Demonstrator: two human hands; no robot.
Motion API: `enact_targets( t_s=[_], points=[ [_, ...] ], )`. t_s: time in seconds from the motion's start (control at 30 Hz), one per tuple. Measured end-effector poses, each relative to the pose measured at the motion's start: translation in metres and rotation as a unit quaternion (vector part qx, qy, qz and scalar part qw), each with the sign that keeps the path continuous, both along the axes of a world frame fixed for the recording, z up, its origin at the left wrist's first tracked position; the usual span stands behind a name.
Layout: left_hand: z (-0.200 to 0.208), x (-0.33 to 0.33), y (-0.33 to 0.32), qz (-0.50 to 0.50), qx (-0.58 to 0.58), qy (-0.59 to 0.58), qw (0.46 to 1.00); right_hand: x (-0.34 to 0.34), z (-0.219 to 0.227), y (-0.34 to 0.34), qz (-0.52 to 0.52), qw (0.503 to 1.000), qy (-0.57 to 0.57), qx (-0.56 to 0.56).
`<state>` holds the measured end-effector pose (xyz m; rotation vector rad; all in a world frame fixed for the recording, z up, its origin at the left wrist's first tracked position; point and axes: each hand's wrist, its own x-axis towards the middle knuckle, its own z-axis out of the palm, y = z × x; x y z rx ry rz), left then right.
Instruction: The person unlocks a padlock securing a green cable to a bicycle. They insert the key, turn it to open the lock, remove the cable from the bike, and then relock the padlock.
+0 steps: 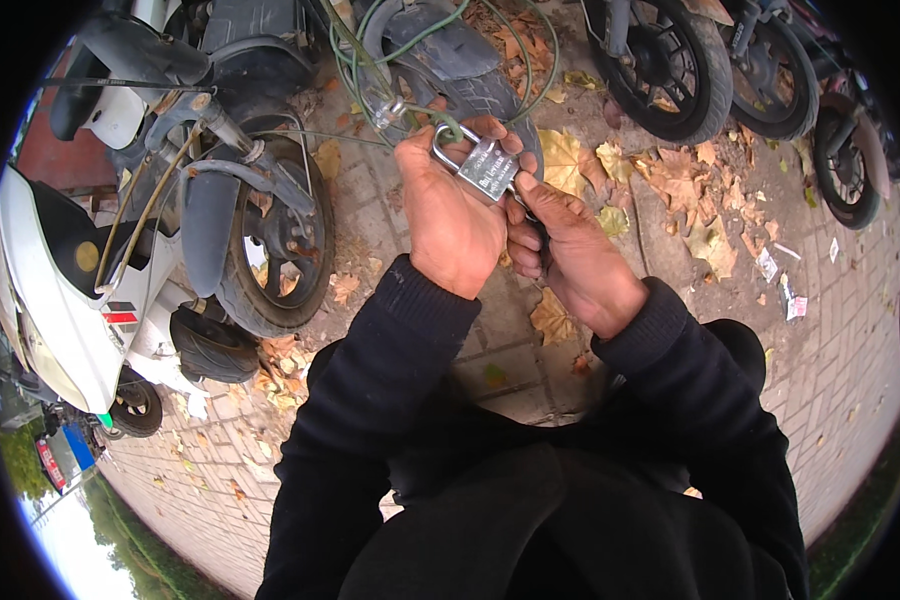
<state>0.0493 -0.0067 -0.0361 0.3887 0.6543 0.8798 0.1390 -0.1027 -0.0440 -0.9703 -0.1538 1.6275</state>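
Observation:
A silver padlock [488,172] rests across the fingers of my left hand [453,235], which cradles it from below with curled fingers. Its metal shackle [438,150] points up and left, beside the looped end of a green coated cable [451,128]; I cannot tell whether the shackle is locked. My right hand [592,262] pinches a dark-handled key [542,245] between thumb and fingers at the padlock's lower right end. The key's tip is mostly hidden there. Both hands are close together in front of a dusty scooter wheel [470,95].
More green cable [555,50] loops around the scooter parts ahead. A white scooter [45,285] and a front wheel [275,240] stand at left. Other wheels [660,65] line the far right. Dry leaves [705,195] and paper scraps [793,303] litter the paving [835,350].

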Motion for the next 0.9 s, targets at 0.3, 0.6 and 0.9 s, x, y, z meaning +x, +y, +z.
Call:
enact_targets(
  t_s=[0.3, 0.6, 0.9],
  points=[
    [0.006, -0.002, -0.003, -0.044, 0.036, 0.083, 0.995, 0.003, -0.005, 0.000, 0.037, 0.997, -0.054, 0.046],
    [0.003, 0.000, -0.003, 0.006, 0.064, 0.098, 0.993, -0.001, 0.011, -0.008, 0.078, 0.994, 0.083, -0.007],
    [0.007, -0.001, -0.001, 0.027, 0.064, 0.081, 0.994, -0.002, 0.002, -0.006, 0.080, 0.994, -0.062, 0.040]
  ],
)
